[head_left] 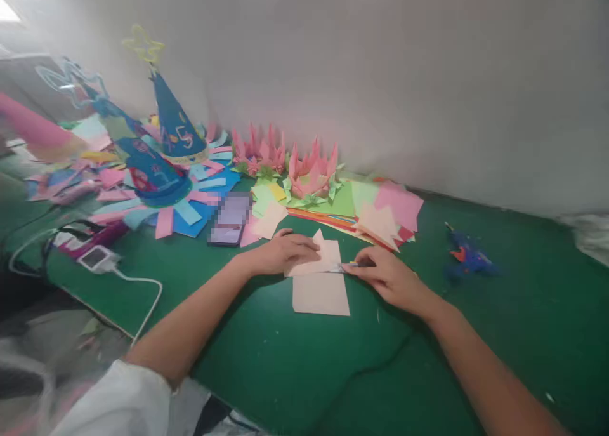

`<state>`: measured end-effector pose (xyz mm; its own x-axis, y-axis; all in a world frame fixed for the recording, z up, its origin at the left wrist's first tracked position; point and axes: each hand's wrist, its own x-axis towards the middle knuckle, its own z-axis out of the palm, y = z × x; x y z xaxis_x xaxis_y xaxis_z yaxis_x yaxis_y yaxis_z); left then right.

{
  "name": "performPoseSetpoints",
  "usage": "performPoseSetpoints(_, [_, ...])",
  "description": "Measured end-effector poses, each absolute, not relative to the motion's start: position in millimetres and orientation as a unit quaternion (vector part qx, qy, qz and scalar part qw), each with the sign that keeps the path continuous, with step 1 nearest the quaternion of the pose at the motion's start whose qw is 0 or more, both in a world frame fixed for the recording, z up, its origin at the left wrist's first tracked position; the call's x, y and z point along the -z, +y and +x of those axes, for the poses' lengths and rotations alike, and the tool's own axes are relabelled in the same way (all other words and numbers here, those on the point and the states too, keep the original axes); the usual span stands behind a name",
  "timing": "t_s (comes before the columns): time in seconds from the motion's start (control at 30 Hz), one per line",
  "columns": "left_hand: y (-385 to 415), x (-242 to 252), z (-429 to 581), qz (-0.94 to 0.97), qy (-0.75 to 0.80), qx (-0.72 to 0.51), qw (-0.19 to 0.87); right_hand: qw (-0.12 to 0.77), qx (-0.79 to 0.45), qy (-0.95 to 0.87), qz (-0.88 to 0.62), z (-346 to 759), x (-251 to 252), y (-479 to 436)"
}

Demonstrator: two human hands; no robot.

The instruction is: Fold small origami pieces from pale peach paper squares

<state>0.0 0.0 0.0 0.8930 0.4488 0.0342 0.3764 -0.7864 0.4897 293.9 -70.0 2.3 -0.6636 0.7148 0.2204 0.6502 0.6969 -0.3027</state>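
Observation:
A pale pink paper sheet (321, 292) lies on the green table (295, 366), with its upper part folded over. My left hand (283, 252) rests flat on the folded part, fingers stretched out and pressing it down. My right hand (386, 274) is closed in a pinch on a small thin tool (343, 267) with a metallic tip, which touches the right edge of the fold. What the tool is I cannot make out.
A stack of coloured papers (380, 214) and pink paper crowns (311, 169) lie behind the sheet. Blue paper cone hats (174, 128) stand at the left, a phone (231, 219) beside them. A charger and white cable (98, 258) sit near the left edge. A small blue object (469, 255) lies at right.

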Motion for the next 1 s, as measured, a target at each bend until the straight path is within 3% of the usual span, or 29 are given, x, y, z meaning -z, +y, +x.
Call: performPoseSetpoints(1.0, [-1.2,-3.7,2.8,0.926,0.248,-0.077,0.273,0.157,-0.075,-0.915,-0.365,275.8,1.6,-74.7])
